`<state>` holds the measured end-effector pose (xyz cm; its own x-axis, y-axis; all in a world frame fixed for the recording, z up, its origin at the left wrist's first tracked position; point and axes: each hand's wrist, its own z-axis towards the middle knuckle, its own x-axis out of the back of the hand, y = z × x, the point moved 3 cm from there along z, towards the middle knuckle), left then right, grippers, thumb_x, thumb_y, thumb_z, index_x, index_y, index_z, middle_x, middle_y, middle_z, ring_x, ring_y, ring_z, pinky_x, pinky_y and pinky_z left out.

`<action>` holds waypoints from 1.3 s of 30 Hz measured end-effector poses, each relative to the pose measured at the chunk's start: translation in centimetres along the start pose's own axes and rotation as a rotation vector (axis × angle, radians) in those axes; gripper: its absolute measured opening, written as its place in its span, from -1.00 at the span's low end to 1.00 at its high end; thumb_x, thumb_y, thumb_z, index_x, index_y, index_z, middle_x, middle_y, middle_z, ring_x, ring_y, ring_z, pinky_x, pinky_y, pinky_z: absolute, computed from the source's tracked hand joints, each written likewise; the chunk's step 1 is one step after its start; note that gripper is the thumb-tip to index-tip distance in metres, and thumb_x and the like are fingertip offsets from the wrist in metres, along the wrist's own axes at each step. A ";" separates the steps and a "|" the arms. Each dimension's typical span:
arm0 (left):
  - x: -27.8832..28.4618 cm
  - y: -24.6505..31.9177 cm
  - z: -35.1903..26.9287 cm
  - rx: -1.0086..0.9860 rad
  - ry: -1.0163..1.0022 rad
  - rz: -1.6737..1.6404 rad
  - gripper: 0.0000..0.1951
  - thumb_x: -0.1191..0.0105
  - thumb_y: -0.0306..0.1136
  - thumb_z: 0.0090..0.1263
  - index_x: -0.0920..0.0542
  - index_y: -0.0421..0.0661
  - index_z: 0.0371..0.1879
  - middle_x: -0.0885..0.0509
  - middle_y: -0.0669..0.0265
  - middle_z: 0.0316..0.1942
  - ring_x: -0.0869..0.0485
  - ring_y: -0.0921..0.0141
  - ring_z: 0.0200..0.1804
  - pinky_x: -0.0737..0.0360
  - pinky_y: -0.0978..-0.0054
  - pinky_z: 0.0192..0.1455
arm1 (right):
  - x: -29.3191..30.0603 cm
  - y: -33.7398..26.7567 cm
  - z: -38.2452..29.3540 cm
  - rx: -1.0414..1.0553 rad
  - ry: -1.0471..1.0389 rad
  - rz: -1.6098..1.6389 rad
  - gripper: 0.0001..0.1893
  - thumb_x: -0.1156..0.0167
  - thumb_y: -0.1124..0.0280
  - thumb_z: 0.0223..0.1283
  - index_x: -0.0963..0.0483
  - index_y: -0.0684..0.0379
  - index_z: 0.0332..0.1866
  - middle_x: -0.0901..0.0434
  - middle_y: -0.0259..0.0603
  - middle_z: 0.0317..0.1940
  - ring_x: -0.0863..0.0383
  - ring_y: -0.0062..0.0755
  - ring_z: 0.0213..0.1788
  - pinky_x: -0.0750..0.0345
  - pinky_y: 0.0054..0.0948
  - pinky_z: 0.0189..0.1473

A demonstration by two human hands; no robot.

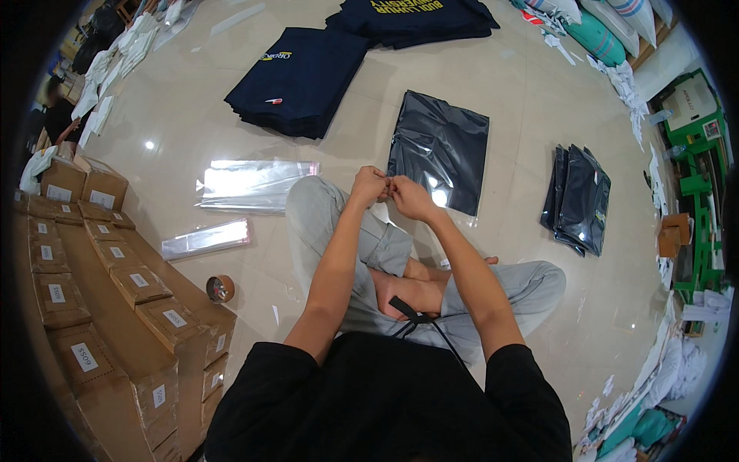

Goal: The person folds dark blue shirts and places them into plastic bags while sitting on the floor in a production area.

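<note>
Before my crossed legs, a dark folded garment in a clear plastic bag (pixel 440 151) lies flat on the floor. My left hand (pixel 370 186) and my right hand (pixel 412 197) meet at the bag's near left corner. Their fingertips are pinched together on its edge, and the fingers hide the exact bit held. A shiny bit of clear film shows just below them. Left of my knee lies a stack of clear empty plastic bags (pixel 254 186), with a narrower bundle of clear bags (pixel 206 238) nearer to me.
Beyond are a stack of folded navy shirts (pixel 303 81) and another navy pile (pixel 421 23). Bagged dark garments (pixel 580 199) lie at right. Labelled cardboard boxes (pixel 153 277) and a small round container (pixel 220 288) stand at left. A green machine (pixel 695 190) and a distant person (pixel 60 112) flank the room.
</note>
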<state>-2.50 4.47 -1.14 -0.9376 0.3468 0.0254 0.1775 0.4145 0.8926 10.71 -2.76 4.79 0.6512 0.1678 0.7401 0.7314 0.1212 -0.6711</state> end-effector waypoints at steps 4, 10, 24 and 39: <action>0.1 -0.4 0.3 0.005 0.014 0.043 -0.78 -0.27 -0.59 0.20 -0.54 -0.35 -0.23 -0.70 0.11 -0.45 -0.71 0.38 -0.48 -0.68 0.44 -0.49 | -0.2 -1.0 -0.6 0.005 0.005 -0.151 -0.85 0.02 0.45 0.30 -0.35 0.26 -0.10 -0.50 0.04 -0.17 -0.53 0.09 -0.09 -0.40 -0.04 -0.09; 0.1 -0.3 0.2 0.008 0.019 0.086 -0.79 -0.29 -0.57 0.22 -0.53 -0.35 -0.26 -0.72 0.08 -0.44 -0.73 0.39 -0.46 -0.67 0.47 -0.49 | -0.6 -1.5 -2.0 0.083 0.005 -0.212 -0.84 0.04 0.45 0.31 -0.36 0.29 -0.11 -0.49 0.07 -0.14 -0.53 0.08 -0.06 -0.37 -0.01 -0.06; -0.3 -0.8 0.6 -0.022 0.015 0.367 -0.73 -0.33 -0.44 0.20 -0.51 -0.32 -0.30 -0.72 0.09 -0.50 -0.73 0.36 -0.49 -0.63 0.44 -0.45 | 31.3 23.9 -38.8 -1.221 -0.580 -1.003 -0.66 -0.22 0.44 0.06 -0.62 0.14 0.01 -0.66 -0.07 0.06 -0.67 -0.08 0.09 -0.60 -0.16 0.12; 0.7 -1.1 0.3 0.082 -0.023 0.179 -0.89 -0.21 -0.58 0.21 -0.55 -0.30 -0.39 -0.69 0.16 -0.49 -0.67 0.42 -0.53 -0.60 0.52 -0.53 | 17.3 19.0 -17.4 -0.681 -0.153 -0.228 -0.73 -0.18 0.40 -0.02 -0.63 0.41 -0.32 -0.70 0.18 -0.39 -0.75 0.04 -0.33 -0.67 -0.12 -0.29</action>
<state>-3.25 4.52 -2.23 -0.8821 0.4396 0.1692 0.3652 0.4114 0.8351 39.46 -14.59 5.61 0.4684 0.3515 0.8106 0.8416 -0.4568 -0.2882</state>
